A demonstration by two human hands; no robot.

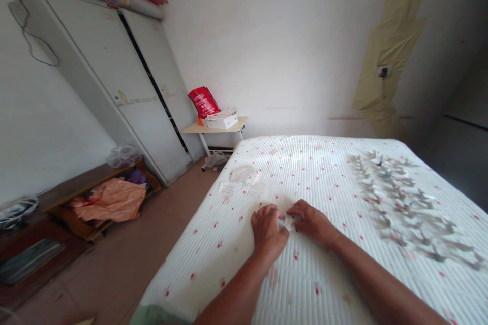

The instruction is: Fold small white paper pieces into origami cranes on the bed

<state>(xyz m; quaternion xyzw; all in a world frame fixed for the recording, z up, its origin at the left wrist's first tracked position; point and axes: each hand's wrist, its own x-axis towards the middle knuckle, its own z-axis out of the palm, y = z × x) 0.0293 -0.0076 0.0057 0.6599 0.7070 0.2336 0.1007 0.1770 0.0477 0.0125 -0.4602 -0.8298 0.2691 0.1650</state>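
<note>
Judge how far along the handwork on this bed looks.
Done: many small grey-brown pieces lie spread on the right of the bed. In hand: the left hand and right hand pinch a small white piece. Remaining: loose paper sheets lie farther up.

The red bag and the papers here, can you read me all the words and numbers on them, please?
Red bag on the side table: white print, too small and blurred to read.
Papers on the quilted mattress: print too small to read.
Small white paper between the left hand and right hand: mostly covered, nothing readable.
So no words or numbers can be read.
</note>
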